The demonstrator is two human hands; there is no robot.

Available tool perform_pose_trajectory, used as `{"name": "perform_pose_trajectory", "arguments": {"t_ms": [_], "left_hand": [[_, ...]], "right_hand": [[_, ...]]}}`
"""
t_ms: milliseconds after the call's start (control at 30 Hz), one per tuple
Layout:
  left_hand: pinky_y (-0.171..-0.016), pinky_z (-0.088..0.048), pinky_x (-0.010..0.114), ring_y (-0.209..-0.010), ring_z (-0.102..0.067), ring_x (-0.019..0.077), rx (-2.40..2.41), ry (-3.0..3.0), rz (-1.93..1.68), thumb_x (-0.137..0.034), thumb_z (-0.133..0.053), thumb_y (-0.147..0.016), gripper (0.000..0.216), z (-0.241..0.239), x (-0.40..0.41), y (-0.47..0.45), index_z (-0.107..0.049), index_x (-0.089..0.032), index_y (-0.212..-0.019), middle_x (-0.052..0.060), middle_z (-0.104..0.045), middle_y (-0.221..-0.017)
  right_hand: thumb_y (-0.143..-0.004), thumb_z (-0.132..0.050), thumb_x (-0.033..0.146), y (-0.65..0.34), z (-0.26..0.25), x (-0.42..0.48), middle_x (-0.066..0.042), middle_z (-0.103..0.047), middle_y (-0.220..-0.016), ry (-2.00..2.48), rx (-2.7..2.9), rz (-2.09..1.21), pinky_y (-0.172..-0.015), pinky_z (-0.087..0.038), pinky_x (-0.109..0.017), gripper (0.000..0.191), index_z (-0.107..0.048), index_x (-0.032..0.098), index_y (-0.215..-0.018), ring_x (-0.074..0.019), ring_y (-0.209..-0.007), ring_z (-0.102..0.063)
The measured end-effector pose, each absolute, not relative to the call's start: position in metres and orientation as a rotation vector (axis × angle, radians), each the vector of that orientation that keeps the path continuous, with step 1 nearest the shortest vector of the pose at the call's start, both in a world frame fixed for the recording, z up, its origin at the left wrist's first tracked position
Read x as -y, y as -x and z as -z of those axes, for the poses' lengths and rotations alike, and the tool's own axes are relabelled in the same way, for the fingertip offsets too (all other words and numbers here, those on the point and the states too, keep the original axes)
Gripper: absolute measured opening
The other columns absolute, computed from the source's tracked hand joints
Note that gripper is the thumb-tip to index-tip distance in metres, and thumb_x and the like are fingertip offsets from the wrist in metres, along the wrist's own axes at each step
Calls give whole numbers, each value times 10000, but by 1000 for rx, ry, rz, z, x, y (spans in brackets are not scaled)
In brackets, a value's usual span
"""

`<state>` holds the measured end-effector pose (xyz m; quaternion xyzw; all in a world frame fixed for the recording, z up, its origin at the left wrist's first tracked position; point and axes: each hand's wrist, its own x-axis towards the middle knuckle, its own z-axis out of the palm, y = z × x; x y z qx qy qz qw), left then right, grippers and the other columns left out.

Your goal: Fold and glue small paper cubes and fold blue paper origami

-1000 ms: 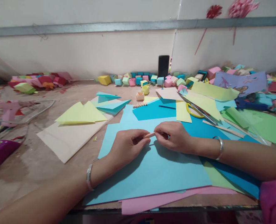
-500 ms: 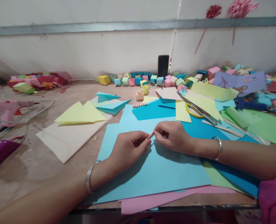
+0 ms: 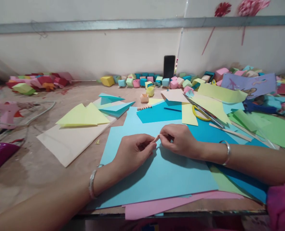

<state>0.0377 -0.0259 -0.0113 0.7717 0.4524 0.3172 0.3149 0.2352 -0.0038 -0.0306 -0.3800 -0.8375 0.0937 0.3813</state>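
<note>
My left hand (image 3: 132,152) and my right hand (image 3: 179,139) meet over a large light blue paper sheet (image 3: 156,173). Both pinch a narrow peach paper strip (image 3: 156,138) between fingertips, one at each end. The fingers of both hands are curled closed around it. Each wrist wears a silver bangle. A short pleated peach strip (image 3: 144,108) lies further back on the blue paper.
Yellow-handled scissors (image 3: 201,113) lie at the right among loose green, yellow and blue sheets. Folded yellow triangles (image 3: 83,116) rest on a cream sheet (image 3: 67,141) to the left. Several small paper cubes (image 3: 154,81) line the wall by a black phone (image 3: 168,66). A pink glue gun (image 3: 7,110) is far left.
Both hands have stayed in place; the peach strip has tilted slightly between the fingertips as they worked it. The view has barely shifted.
</note>
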Motion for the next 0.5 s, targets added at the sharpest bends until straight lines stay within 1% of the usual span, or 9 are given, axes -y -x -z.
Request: {"name": "perform_pose_trajectory", "arguments": {"t_ms": [133,267,400,500], "left_hand": [[-533,-445,213,-537,-589,117,-1184,-1970,-829,-235,-612,-839,143,14,30,-42,-727,-150,-832,7,-683,-615],[-549,-436,222,-543,-583,122,-1202,-1968,-732,-246,-551,-879,174,11,34,-44,-690,-161,-940,-4,-673,-615],[-506,-356,225,-511,-481,107,-1233,-2159,-648,-246,-523,-890,183,6,37,-44,-674,-162,-831,-21,-594,-572],[-507,-359,220,-533,-487,109,-1215,-2161,-668,-241,-537,-884,148,3,38,-45,-659,-162,-855,-20,-602,-603]], "right_hand": [[-794,-533,160,-234,31,5,28,-548,-576,948,2151,-191,-544,-312,-218,150,-549,173,-645,-87,-540,-450],[-784,-517,152,-232,31,5,26,-556,-570,899,2168,-100,-538,-313,-223,148,-542,181,-641,-93,-539,-453],[-789,-518,148,-231,34,6,11,-593,-600,875,2185,-11,-550,-325,-236,137,-557,178,-661,-103,-565,-491],[-812,-517,155,-232,35,7,11,-608,-616,876,2182,62,-556,-325,-245,147,-561,180,-675,-107,-583,-509]]}}
